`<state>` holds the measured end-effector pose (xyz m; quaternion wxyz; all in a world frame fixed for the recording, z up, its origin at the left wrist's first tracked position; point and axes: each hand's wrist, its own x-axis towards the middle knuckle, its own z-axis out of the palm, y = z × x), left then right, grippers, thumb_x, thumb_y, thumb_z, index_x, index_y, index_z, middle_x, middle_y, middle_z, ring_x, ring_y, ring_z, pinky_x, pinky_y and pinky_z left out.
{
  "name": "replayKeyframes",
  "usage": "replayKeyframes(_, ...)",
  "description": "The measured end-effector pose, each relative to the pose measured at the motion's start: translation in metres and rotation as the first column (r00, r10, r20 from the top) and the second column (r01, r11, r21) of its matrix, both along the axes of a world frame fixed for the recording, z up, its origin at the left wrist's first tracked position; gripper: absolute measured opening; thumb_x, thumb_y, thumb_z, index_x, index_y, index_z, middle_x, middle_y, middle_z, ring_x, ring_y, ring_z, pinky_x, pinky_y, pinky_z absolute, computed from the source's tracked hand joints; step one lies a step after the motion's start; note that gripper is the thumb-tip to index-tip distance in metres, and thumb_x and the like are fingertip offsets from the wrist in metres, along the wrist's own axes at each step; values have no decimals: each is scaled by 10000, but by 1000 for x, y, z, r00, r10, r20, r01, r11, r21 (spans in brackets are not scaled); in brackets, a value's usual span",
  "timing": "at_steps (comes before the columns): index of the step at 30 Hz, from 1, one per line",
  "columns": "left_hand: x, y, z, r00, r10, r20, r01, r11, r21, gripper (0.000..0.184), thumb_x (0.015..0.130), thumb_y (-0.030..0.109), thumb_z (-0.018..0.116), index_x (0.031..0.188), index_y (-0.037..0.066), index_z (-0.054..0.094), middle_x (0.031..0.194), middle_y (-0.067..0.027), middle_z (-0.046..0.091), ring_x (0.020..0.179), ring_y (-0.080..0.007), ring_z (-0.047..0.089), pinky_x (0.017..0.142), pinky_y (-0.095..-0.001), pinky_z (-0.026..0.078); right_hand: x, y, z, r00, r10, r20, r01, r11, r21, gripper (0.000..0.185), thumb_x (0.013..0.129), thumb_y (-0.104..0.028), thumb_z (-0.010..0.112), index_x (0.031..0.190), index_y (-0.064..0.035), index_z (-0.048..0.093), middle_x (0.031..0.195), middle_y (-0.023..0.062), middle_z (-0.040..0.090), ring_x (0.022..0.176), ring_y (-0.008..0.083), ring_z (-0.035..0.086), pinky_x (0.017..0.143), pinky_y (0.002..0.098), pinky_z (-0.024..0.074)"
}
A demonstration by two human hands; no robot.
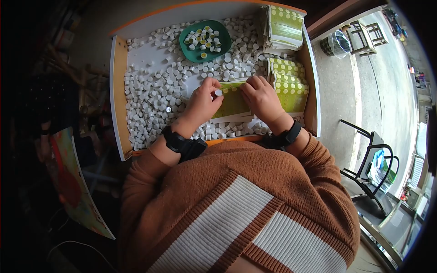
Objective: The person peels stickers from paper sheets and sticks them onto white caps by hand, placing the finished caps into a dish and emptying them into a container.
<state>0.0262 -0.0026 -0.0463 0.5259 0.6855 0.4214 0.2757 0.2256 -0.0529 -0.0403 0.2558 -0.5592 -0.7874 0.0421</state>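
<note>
My left hand (202,105) pinches a small white cap (218,93) between thumb and fingers, at the left edge of a green sticker sheet (231,102). The sheet lies on a few others in front of me and has a row of pale round dots along its far edge. My right hand (264,99) is closed over the sheet's far right corner, its fingertips bent down and pressed together. Whatever is between those fingertips is hidden. A green tray (191,54) beyond my hands holds several caps with yellow-green discs in them.
Loose white caps (145,95) cover much of the orange-edged, shallow box (119,75). Stacks of dotted green sheets (286,25) stand along its right side, with more sheets (291,91) beside my right hand. A black chair (373,168) and a bin (336,44) are on the floor to the right.
</note>
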Motion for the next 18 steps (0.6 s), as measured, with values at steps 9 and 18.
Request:
replayKeyframes(9, -3, -1, 15, 998, -30, -47, 31, 999, 33, 185, 808, 10, 648, 957, 9, 539, 822, -58, 618, 739, -100, 579, 674, -244, 471, 7, 2, 23, 489, -366, -791, -222, 825, -520, 75, 888, -82, 574, 942, -31, 587, 834, 28, 578, 712, 94, 517, 639, 225, 426)
replayKeyframes(18, 1, -5, 39, 999, 4, -46, 9, 960, 282, 224, 774, -1, 649, 971, 21, 546, 823, -115, 647, 749, -237, 658, 658, -320, 513, -15, 4, 37, 115, -579, -808, -612, 599, -516, 205, 891, -109, 566, 1059, 2, 603, 794, -5, 564, 640, 42, 457, 570, 170, 361)
